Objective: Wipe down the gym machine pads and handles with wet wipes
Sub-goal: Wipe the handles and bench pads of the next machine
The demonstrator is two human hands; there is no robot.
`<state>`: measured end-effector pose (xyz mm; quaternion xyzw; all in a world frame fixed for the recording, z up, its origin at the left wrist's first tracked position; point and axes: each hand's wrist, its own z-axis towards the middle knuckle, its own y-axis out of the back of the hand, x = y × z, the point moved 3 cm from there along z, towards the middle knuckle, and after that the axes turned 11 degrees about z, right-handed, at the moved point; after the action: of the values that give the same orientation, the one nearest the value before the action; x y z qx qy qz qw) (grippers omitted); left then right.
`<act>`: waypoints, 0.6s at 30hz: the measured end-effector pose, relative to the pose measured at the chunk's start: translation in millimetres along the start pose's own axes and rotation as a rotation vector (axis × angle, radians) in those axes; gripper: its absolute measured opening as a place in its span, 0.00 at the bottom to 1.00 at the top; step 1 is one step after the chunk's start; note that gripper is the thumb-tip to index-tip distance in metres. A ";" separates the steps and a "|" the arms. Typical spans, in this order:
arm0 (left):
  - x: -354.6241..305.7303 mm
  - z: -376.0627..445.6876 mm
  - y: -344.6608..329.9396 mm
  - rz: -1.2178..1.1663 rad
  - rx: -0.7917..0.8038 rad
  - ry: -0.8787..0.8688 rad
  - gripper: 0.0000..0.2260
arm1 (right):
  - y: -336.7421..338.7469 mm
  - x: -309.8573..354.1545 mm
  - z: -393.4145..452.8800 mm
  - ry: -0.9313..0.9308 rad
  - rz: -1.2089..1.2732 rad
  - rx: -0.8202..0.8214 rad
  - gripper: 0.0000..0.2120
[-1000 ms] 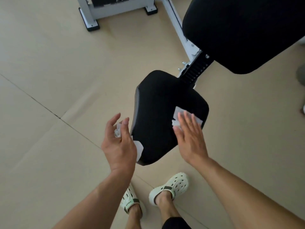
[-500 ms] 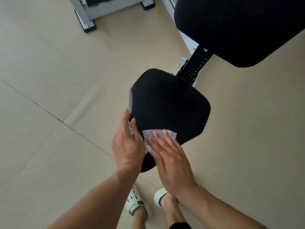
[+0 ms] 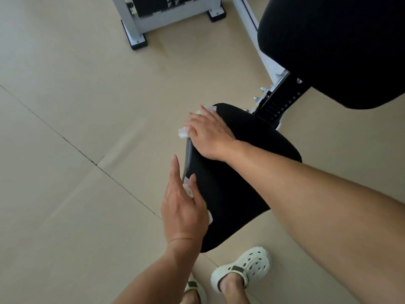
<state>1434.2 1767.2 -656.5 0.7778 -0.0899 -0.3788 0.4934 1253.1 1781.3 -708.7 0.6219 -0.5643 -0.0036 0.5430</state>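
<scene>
Head view, looking down. Black seat pad (image 3: 236, 178) sits mid-frame on a black notched post (image 3: 278, 102) joined to a white frame (image 3: 252, 25); a larger black back pad (image 3: 333, 47) fills the upper right. Right hand (image 3: 208, 134) lies flat on the far left corner of the seat pad, fingers straight and spread, pressing a white wipe (image 3: 183, 132) against the pad edge; the wipe shows as a crumpled bit under the fingertips and a second scrap past the index finger. Right forearm crosses the pad diagonally from lower right. Left hand (image 3: 183, 211) rests along the near left side of the seat pad, fingers straight, thumb on the pad top, with a second wipe (image 3: 188, 190) between palm and pad side; small white bits show by the thumb and lower at the palm edge. Hands are apart, both on the pad's left edge. Beige floor (image 3: 65, 150) with a seam line. Two pale clogs (image 3: 243, 268) at bottom, feet just beside the pad's near end.
</scene>
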 end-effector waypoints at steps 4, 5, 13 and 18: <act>2.0 0.9 1.6 -0.064 -0.053 0.069 0.25 | -20.3 30.4 -63.0 0.347 -0.100 0.108 0.18; 2.4 1.0 2.1 -0.068 -0.063 0.071 0.24 | -20.8 31.3 -68.6 0.379 -0.129 0.148 0.18; 4.8 3.1 -0.7 -0.030 -0.075 0.065 0.24 | 31.5 -16.0 38.5 -0.039 -0.231 0.133 0.19; 5.5 3.7 -2.1 0.013 -0.036 0.040 0.22 | 34.8 -65.9 -7.4 -0.141 -0.048 -0.027 0.26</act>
<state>1435.1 1762.8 -661.8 0.7757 -0.0779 -0.3614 0.5115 1209.5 1840.7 -722.1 0.6261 -0.5858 -0.0680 0.5101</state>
